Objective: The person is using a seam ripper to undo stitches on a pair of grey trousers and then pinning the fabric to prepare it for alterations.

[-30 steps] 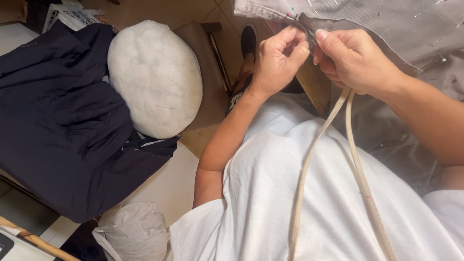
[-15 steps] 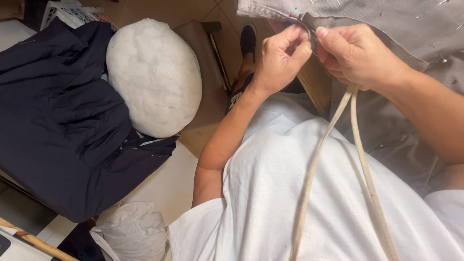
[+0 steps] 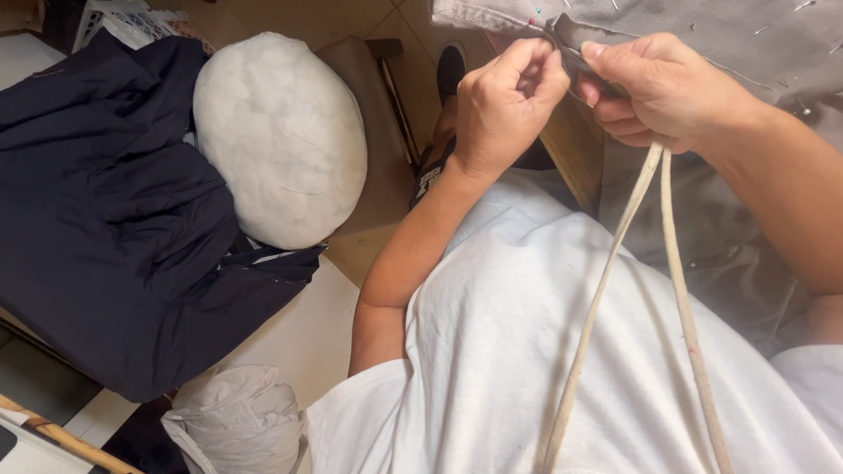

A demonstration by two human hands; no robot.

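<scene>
Here: left hand [image 3: 507, 101], right hand [image 3: 663, 92] both pinching one grey fabric [image 3: 702, 35]; two tape strands [image 3: 654, 263] hanging.

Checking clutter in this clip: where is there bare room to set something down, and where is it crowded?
One free patch: pale surface between the dark navy garment, the white shirt and the white cloth bundle. Crowded at top right, where the left hand and right hand pinch the grey fabric above the tape.
</scene>
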